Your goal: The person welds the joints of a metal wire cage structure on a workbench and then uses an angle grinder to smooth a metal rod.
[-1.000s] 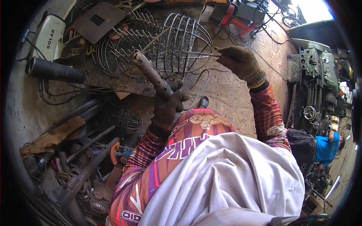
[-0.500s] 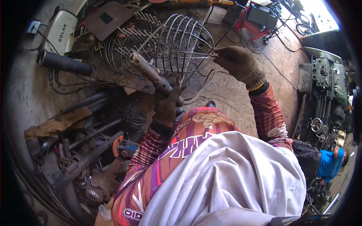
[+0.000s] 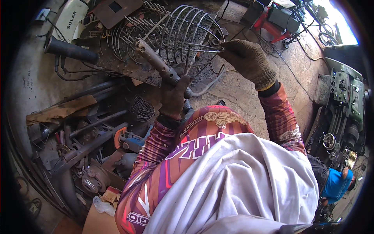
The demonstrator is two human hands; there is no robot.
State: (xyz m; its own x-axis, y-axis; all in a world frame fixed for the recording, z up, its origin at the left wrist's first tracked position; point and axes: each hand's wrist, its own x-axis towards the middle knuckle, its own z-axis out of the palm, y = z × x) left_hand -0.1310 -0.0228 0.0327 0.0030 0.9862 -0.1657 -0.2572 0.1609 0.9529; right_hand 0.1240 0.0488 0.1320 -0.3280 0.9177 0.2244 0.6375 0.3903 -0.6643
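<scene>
My left hand [image 3: 173,93], in a dark glove, is wrapped round a brown metal pipe [image 3: 156,62] with holes in its side. The pipe tilts up and to the left. Beyond it stands a rounded cage of bent metal rods [image 3: 177,35]. At the cage's right edge my right hand [image 3: 249,60], in a tan knitted glove, pinches the end of a thin shiny metal rod [image 3: 202,50]. The glove partly hides that rod's end. A grey hose or cable [image 3: 212,84] curves out beside the pipe's lower end.
Short upright rods [image 3: 146,25] stand on the dirty metal work surface [image 3: 117,70]. Lower left lie long pipes [image 3: 91,126], a wire bundle [image 3: 142,109] and an orange-blue tool [image 3: 128,138]. At right stands a green lathe [image 3: 343,97], with a person in blue [image 3: 337,185] near it.
The view has shifted, so the bench and cage sit higher in the picture. Both hands keep nearly the same hold, the right one still at the cage's edge.
</scene>
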